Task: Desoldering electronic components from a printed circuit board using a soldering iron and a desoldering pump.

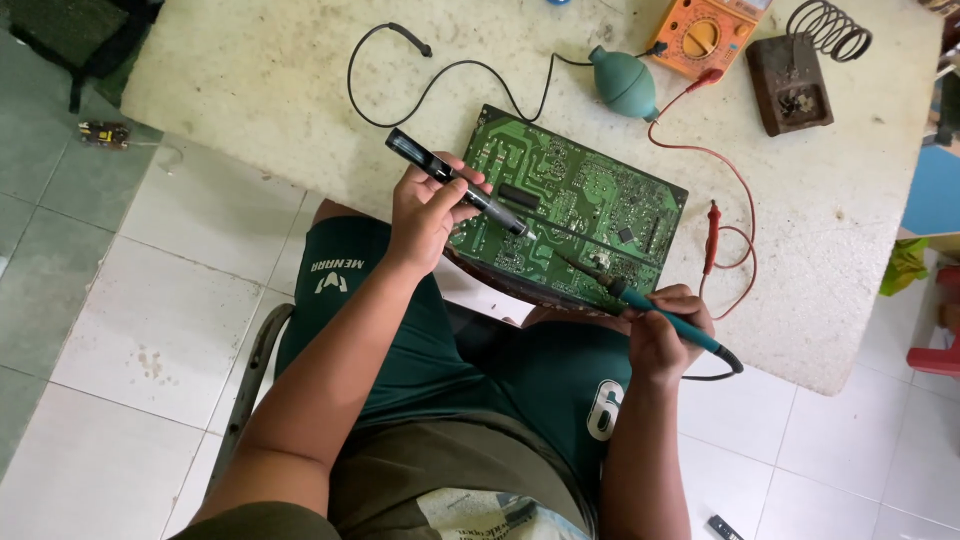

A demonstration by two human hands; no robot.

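Note:
A green circuit board (580, 205) lies tilted at the near edge of the white table (250, 70), solder side up. My left hand (428, 212) grips a black pen-shaped tool (455, 180), whose tip rests on the board's left part. My right hand (665, 330) holds a teal-handled soldering iron (670, 318). Its thin tip touches the board near the lower right edge.
Behind the board lie a teal rubber blower bulb (622, 82), an orange multimeter (705, 35) with red leads (712, 235), a brown soldering stand (790, 82) with a coil spring, and a black cable (400, 35). A small dark gadget (103, 133) sits on the tiled floor.

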